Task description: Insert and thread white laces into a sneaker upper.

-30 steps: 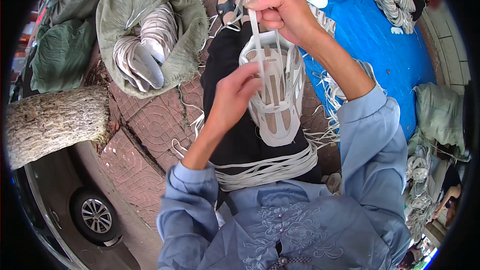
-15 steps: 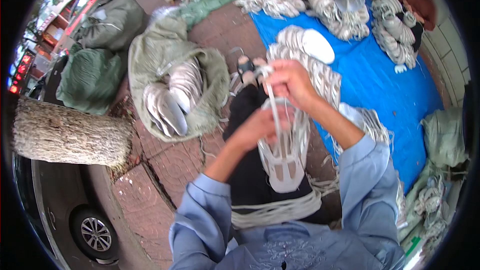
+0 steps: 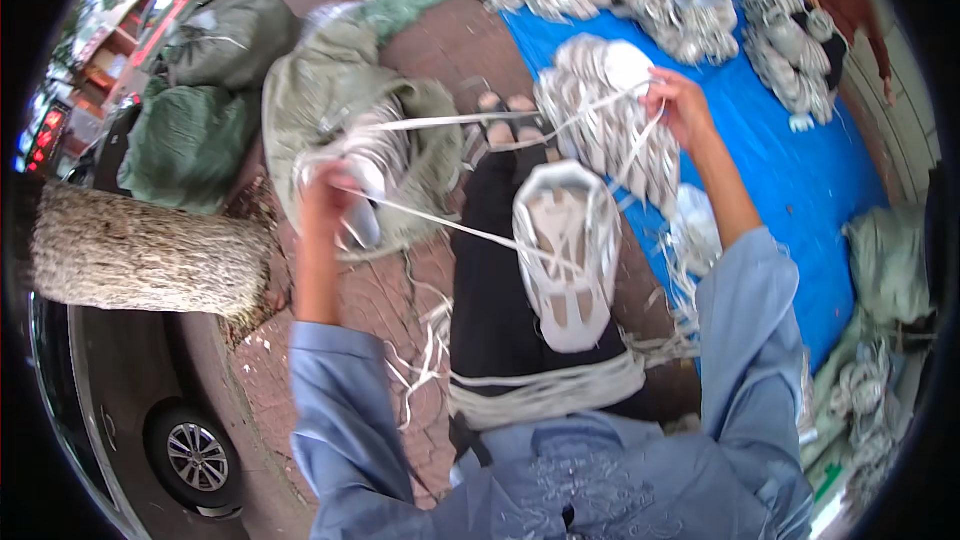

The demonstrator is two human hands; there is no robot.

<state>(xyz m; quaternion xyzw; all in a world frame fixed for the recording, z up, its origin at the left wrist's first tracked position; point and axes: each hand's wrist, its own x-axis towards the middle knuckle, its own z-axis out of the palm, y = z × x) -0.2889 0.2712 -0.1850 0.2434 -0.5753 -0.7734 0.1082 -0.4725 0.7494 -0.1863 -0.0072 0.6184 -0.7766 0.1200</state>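
A white openwork shoe part (image 3: 565,255) rests on my lap, on black trousers. A white strap (image 3: 450,122) is stretched wide between my two hands. My left hand (image 3: 330,195) is raised out to the left and grips one end. My right hand (image 3: 678,102) is up at the right, over the blue sheet, closed on the other end. A second run of the strap (image 3: 450,228) leads from my left hand down into the shoe part. A bundle of white straps (image 3: 545,392) lies across my thighs.
A green sack (image 3: 335,105) holding white shoe parts lies open at the left. A blue tarp (image 3: 800,170) at the right carries several heaps of white pieces (image 3: 600,130). A tree trunk (image 3: 150,260), a parked car (image 3: 150,440), and another person (image 3: 850,0) surround me.
Both hands were close together above the shoe part. They have swung apart, left hand to the left and right hand to the right, drawing the strap out taut.
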